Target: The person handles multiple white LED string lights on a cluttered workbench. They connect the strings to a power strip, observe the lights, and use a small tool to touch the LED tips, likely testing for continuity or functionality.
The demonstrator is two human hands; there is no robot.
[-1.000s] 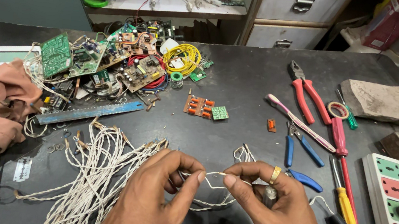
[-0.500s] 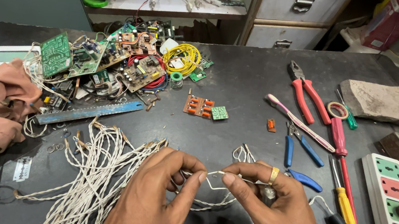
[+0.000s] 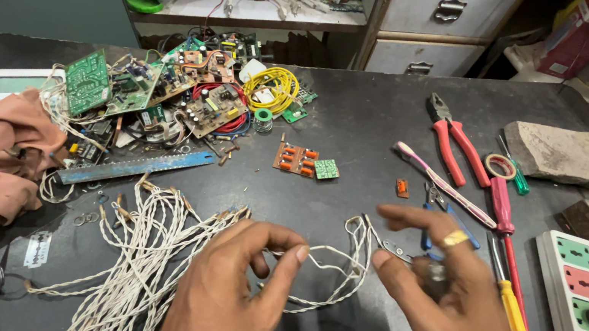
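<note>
Two hands of mine hover low over the dark bench, a twisted white wire (image 3: 328, 253) stretched between them. My left hand (image 3: 235, 288) pinches one end between thumb and forefinger, the other fingers curled narrow. My right hand (image 3: 445, 294) takes the other end at the fingertip with its fingers spread wider, a small metal tool (image 3: 399, 250) lying under them. If I pull too hard the thin wire could slip from the pinch, or snag the heap of white wires (image 3: 143, 259) just beside my left wrist. Screwdrivers (image 3: 506, 272) and red pliers (image 3: 455, 142) lie beyond my right hand.
</note>
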